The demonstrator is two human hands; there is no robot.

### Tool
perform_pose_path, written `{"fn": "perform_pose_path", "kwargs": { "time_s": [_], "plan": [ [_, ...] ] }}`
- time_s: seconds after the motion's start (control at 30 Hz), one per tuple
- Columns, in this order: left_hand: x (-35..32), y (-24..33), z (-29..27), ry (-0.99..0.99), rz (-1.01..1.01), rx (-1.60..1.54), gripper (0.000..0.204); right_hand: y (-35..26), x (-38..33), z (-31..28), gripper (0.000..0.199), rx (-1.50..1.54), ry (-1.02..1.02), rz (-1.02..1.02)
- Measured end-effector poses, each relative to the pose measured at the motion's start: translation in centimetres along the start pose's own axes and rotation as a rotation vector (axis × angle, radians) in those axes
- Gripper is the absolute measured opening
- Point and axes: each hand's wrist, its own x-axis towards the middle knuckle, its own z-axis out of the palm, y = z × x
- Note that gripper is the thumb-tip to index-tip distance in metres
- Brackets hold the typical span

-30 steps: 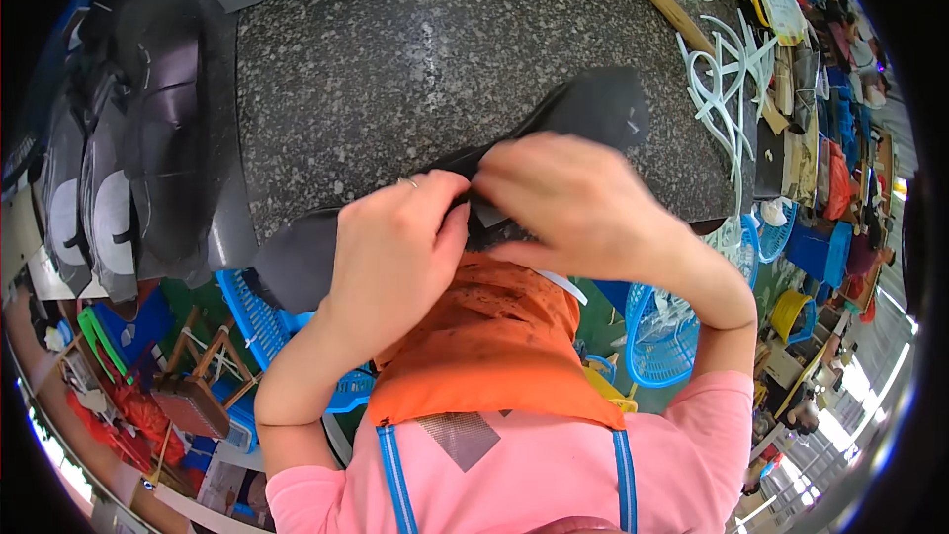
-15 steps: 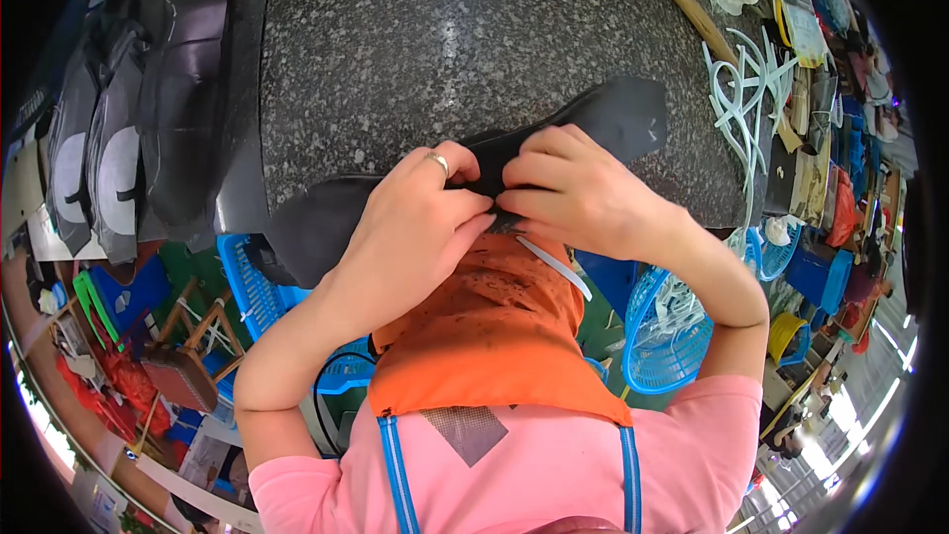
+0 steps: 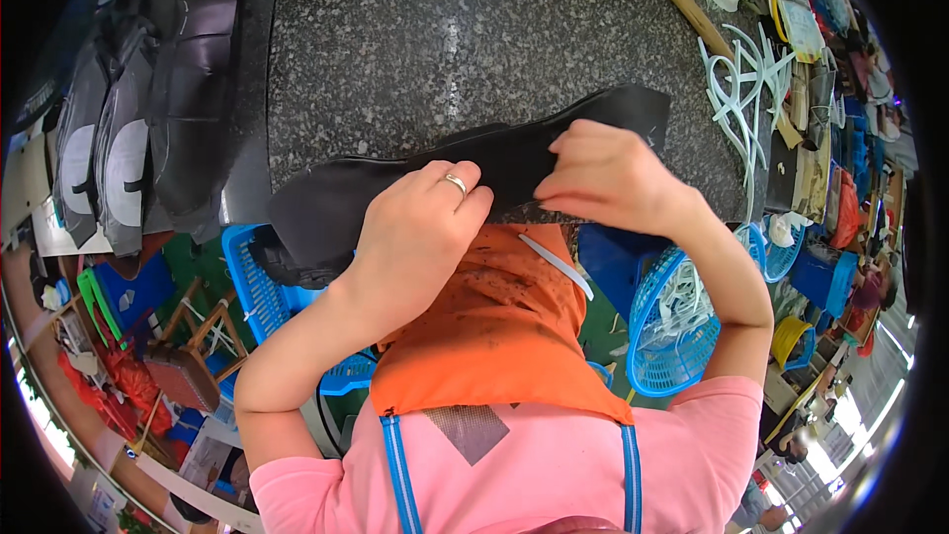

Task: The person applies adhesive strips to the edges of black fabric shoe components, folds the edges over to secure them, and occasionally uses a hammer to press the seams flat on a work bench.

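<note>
A long black leather-like piece [image 3: 514, 160] lies slantwise across the near edge of the speckled stone worktop [image 3: 415, 49], its right end farther away. Over its left-middle part is my left hand [image 3: 420, 237], ring on one finger, the fingers curled together and gripping the near edge. My right hand [image 3: 618, 178] is above the right half, fingers bent and pressed together; whatever is between the fingertips, if anything, is too small to make out. The piece's broad left end [image 3: 311, 208] hangs past the worktop edge.
Dark shaped panels [image 3: 124, 158] with pale patches are stacked at the left. White strips [image 3: 736, 99] lie tangled at the right, near a wooden-handled tool [image 3: 687, 5]. Blue baskets [image 3: 647, 366] [image 3: 242, 267] stand below the worktop on both sides.
Both hands were together at the middle of the piece. Now they are apart, the right one moved to the right, and the piece's middle lies flatter and more exposed.
</note>
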Motion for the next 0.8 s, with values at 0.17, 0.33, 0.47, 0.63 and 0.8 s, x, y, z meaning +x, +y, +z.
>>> {"fn": "perform_pose_path", "kwargs": {
  "time_s": [0.17,0.33,0.47,0.63,0.8],
  "plan": [
    [0.5,0.0,-0.8,-0.040,0.010,-0.002,0.024,-1.8,1.4,0.2,0.038,-0.103,0.147,0.103],
    [0.3,1.3,-5.5,0.363,-0.124,0.386,0.052,-3.3,2.5,0.2,0.023,0.170,0.461,0.249],
    [0.0,1.9,-3.8,0.475,-0.473,-1.447,0.093,-6.0,5.1,-0.2,0.018,0.342,0.542,0.257],
    [0.2,-0.6,-7.4,0.833,-0.499,-0.883,0.059,-6.5,3.2,4.2,0.024,0.321,0.266,0.332],
    [0.8,-12.7,-9.3,0.485,-0.647,0.785,0.057,-7.3,-4.3,13.4,0.030,0.413,0.007,0.238]
  ]
}}
